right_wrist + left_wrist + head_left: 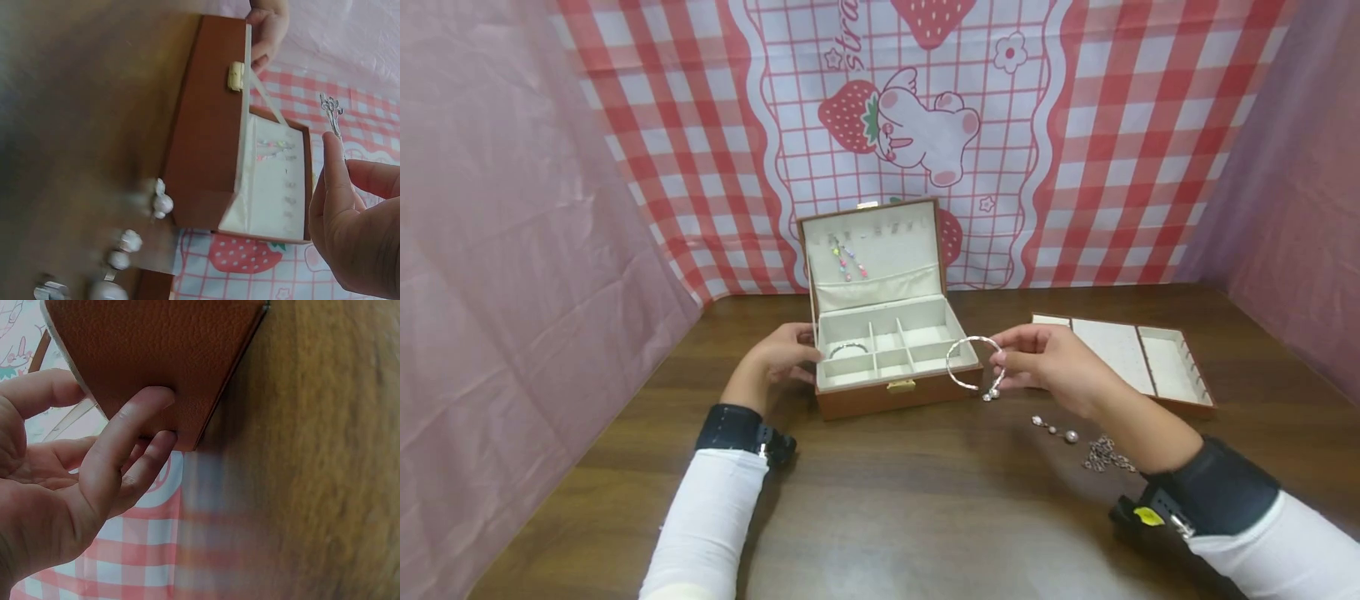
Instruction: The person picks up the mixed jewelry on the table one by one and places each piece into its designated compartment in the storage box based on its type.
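A brown jewellery box [850, 406] stands with its lid up; the inside is cream and divided into several compartments. Colourful beaded earrings [850, 260] hang on the lid's lining, and a bracelet [847, 346] lies in a left compartment. My left hand [778, 354] rests at the box's left end; in the left wrist view its fingertips [159, 397] touch the brown side wall. Just off the front right corner, my right hand [1060, 367] pinches a silver bangle [976, 338] with small charms dangling from it, held above the table.
To the right, a cream-lined tray [1108, 354] with compartments lies on the wooden table [880, 500], partly behind my right hand. In front of it are a pearl piece of jewellery [1071, 436] and a heaped chain [1103, 454]. A checked strawberry cloth [1105, 167] hangs behind.
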Tool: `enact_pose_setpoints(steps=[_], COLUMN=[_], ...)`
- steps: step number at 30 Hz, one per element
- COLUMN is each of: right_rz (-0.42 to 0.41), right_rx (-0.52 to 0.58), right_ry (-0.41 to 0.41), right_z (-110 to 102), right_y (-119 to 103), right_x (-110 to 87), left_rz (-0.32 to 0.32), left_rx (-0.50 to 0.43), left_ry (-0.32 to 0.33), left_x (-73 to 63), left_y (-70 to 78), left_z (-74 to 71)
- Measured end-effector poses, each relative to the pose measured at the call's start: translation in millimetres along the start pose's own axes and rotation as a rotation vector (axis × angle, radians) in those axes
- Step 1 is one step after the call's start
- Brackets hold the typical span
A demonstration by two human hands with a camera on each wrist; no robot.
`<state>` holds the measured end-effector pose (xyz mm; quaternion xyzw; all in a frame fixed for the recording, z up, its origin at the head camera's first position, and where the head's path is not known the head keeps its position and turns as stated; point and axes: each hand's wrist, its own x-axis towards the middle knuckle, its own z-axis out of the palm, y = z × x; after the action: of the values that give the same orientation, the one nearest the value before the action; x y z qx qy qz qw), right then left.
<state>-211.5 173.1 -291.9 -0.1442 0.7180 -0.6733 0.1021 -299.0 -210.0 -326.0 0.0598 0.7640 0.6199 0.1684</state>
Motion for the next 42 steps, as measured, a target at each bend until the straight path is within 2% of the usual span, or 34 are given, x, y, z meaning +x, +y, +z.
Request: enact_pose_setpoints(steps=[6,17,23,31,42], right_rz=[-0.012,0.023,0.085,0.173,0.255], right_rx=[-0.001,-0.02,-0.061,-0.125,0.054], right_ry=[0.018,0.084,0.122,0.157,0.243], right_z=[-2,3,12,25,33], right_y=[-13,-28,-35,-31,-19], right_x=[27.5,86.7,110.4,130.7,158.9], left_rz=[0.001,-0.009,-0.008,-0.023,-0.032], left_rx=[-0.008,-0.013,-0.013,-0.013,0.014], left_ry=[0.008,0.037,0.046,0.049,0.054], left_x=[0.4,-2.8,-3.3,-2.1,-0.8], left_y=[-0.6,0.1,1.1,1.3,1.7], left_z=[-0.1,0.9,1.1,2.2,1.7])
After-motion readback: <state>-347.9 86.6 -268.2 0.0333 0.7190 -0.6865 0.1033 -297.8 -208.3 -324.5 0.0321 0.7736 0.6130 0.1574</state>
